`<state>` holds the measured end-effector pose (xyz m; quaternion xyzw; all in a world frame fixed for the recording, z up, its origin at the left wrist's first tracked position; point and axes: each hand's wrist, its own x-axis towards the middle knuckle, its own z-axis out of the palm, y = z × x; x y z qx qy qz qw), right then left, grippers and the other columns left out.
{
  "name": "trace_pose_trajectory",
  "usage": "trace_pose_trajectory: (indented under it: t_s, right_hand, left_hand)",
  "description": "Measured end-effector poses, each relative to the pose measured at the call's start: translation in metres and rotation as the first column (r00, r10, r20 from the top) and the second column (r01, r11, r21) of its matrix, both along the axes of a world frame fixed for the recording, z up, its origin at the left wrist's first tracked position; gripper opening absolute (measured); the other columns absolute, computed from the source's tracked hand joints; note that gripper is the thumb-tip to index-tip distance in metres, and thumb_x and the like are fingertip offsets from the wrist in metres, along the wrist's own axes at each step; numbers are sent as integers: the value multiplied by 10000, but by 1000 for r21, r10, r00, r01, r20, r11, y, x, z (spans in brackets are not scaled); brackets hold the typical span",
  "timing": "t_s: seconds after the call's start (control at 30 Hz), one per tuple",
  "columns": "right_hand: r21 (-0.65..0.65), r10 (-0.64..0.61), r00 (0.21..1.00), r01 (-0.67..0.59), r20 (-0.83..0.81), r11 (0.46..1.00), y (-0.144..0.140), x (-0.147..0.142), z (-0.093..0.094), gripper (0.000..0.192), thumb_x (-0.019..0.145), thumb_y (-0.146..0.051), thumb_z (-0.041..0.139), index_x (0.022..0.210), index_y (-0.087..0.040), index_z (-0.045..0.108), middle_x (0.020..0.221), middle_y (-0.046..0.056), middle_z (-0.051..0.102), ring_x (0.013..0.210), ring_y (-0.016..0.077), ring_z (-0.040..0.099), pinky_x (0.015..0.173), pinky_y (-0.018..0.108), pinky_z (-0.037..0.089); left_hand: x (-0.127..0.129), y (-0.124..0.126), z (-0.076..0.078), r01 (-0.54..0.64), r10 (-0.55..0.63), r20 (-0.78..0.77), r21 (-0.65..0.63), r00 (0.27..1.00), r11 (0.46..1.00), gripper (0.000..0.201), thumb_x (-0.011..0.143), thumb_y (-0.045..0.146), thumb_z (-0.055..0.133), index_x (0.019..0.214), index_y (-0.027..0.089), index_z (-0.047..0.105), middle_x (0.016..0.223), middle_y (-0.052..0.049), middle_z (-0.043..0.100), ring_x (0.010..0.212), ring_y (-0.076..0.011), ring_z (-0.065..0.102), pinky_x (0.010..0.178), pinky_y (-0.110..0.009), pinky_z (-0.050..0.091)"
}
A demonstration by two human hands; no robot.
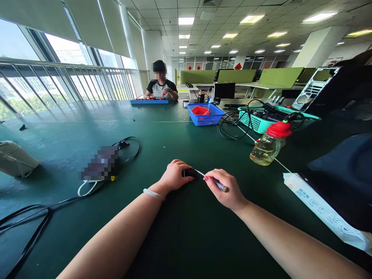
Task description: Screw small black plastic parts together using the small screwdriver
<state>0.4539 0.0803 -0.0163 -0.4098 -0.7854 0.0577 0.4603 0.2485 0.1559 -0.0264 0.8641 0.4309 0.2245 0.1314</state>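
On the dark green table, my left hand point(176, 175) is closed around a small black object point(189, 172), whose kind I cannot make out, as the fingers cover much of it. My right hand point(226, 188) grips a screwdriver point(217, 183) by its dark handle. The thin metal shaft points left, and its tip meets or nearly meets the black object. A white band circles my left wrist.
A blurred device point(100, 164) with cables lies to the left, near a grey bag point(16, 159). Ahead are a blue basket point(205, 119) and a green basket point(255, 124) of cables. A red-lidded bottle point(269, 145) and a white box point(322, 211) stand right. Another person point(161, 87) sits opposite.
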Motion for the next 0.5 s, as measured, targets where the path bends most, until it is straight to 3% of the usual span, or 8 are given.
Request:
trace_pose_trajectory:
  t_s: [0.13, 0.27, 0.5]
  right_hand:
    - [-88, 51, 990, -63, -135, 994, 5, 2, -2, 187, 934, -279, 528, 794, -212, 632, 721, 21, 652, 645, 158, 600, 610, 280, 469]
    - [-85, 6, 970, -28, -242, 996, 6, 5, -2, 231, 940, -299, 513, 765, -208, 633, 689, 21, 646, 610, 157, 596, 584, 277, 470]
    - [5, 123, 986, -124, -115, 992, -3, 4, 3, 176, 914, -238, 521, 767, -220, 616, 671, 14, 632, 635, 167, 581, 648, 312, 479]
  left_hand:
    - [-1, 0, 0, 47, -47, 12, -3, 999, 999, 363, 727, 389, 757, 1068, 271, 732, 1069, -35, 736, 1115, -254, 595, 1037, -415, 417]
    - [-1, 1, -2, 41, -42, 19, 9, 999, 999, 365, 729, 404, 758, 1065, 264, 732, 1087, -45, 733, 1146, -272, 572, 1039, -436, 414]
    - [0, 1, -2, 42, -42, -1, 8, 999, 999, 367, 743, 418, 743, 1074, 260, 726, 1083, -46, 732, 1131, -267, 580, 1047, -438, 405]
